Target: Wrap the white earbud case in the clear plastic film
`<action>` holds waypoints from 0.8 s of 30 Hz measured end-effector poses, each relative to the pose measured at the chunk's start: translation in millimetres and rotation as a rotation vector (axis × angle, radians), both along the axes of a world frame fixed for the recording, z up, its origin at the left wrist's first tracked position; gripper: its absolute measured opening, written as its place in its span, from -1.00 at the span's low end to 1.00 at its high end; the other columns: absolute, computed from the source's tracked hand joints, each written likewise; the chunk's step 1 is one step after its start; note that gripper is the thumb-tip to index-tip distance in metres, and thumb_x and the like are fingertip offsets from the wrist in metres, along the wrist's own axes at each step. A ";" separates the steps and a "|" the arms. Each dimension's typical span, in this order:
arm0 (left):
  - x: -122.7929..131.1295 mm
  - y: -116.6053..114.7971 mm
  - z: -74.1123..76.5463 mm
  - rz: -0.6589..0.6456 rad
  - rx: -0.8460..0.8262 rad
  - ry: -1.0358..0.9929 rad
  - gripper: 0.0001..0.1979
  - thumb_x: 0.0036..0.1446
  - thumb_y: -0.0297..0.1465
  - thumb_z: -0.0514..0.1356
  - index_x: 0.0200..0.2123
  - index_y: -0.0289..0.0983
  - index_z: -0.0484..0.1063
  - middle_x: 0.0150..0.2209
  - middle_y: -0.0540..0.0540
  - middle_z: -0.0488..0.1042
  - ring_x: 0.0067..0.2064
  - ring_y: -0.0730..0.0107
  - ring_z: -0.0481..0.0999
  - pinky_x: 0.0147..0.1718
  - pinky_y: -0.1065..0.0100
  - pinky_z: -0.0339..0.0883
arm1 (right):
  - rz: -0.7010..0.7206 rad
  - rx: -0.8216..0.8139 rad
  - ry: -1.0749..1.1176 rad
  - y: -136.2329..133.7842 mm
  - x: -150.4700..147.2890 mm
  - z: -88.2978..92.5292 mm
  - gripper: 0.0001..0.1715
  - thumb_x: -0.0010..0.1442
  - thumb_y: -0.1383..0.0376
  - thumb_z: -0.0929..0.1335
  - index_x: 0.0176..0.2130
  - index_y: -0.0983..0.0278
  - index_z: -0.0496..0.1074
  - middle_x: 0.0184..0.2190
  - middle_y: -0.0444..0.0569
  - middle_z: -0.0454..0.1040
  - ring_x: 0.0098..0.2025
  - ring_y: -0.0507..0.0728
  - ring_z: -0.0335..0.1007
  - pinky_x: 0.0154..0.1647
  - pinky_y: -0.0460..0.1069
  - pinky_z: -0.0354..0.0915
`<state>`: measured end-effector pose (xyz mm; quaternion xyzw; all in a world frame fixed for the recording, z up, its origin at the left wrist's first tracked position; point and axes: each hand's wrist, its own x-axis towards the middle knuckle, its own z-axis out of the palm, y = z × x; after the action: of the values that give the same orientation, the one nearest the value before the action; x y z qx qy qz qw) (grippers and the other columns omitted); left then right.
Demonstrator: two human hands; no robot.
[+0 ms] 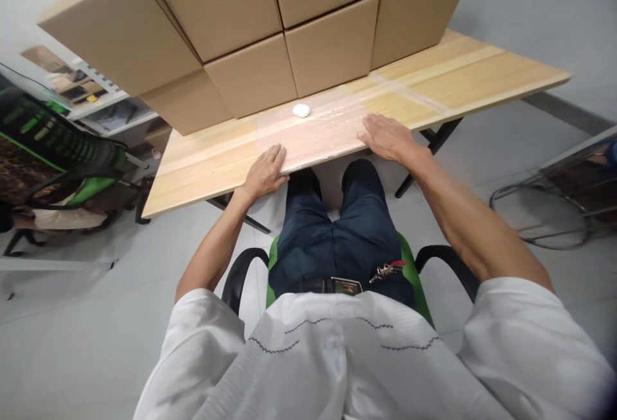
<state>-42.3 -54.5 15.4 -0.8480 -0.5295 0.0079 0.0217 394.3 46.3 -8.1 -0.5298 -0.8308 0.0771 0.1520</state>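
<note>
My left hand lies flat on the near edge of a light wooden table, fingers stretched out and holding nothing. My right hand rests palm down on the same edge further right, fingers spread, also with nothing in it. Between and a little beyond the two hands sits a small white oval object on a clear taped patch of the tabletop. I sit on a green and black chair with my knees under the table.
Several cardboard boxes are stacked along the table's far side, close behind the white object. A green and black chair stands at the left by a shelf. A metal wire frame rests on the floor at the right.
</note>
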 end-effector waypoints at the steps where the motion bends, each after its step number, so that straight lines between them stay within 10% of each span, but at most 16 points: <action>1: -0.1 -2.8 0.1 0.006 0.014 0.006 -0.06 0.59 -0.19 0.28 0.81 -0.49 0.08 0.83 -0.64 0.05 0.87 -0.40 0.10 0.82 -0.29 0.10 | 0.003 0.010 0.009 0.6 -0.1 -1.1 0.07 0.76 -0.22 0.09 0.75 0.47 0.31 0.76 0.43 0.31 0.80 0.58 0.23 0.84 0.49 0.15; 24: -2.9 -25.6 -1.3 0.076 0.051 -0.100 -0.18 0.78 0.06 -0.18 0.78 -0.25 0.32 0.82 -0.42 0.21 0.86 -0.25 0.17 0.81 -0.32 0.13 | -0.058 0.030 -0.002 3.1 36.9 -12.2 -0.07 0.69 0.00 0.14 0.71 0.48 0.35 0.79 0.49 0.24 0.82 0.68 0.15 0.76 0.70 0.14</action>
<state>-45.2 -80.1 14.1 -0.8259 -0.5616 -0.0469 0.0165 431.2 49.4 -20.3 -0.5513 -0.8164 0.0594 0.1612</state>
